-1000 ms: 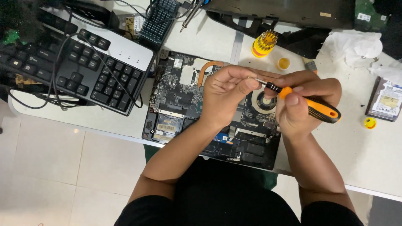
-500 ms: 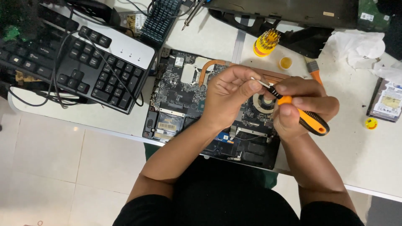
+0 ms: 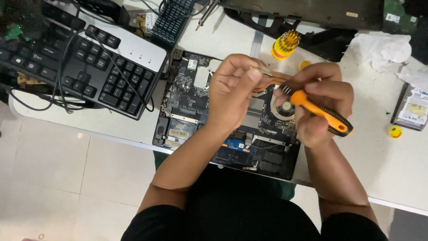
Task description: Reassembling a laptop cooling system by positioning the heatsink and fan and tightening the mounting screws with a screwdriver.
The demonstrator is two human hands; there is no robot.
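My right hand (image 3: 322,105) grips the orange-handled screwdriver (image 3: 322,113), centre-right of frame, tip toward my left hand (image 3: 232,91), whose fingers pinch at the tip. Both hover over the opened laptop (image 3: 191,102) mid-frame. Keyboard (image 3: 89,58) upper left.

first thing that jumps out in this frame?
The two hands meeting over the opened laptop board at the table's near edge: the right hand grips an orange-handled screwdriver, and the left hand pinches at its tip end above the round fan. Next, the black and silver keyboard with tangled cables at the left, and the yellow bit holder standing behind the hands.
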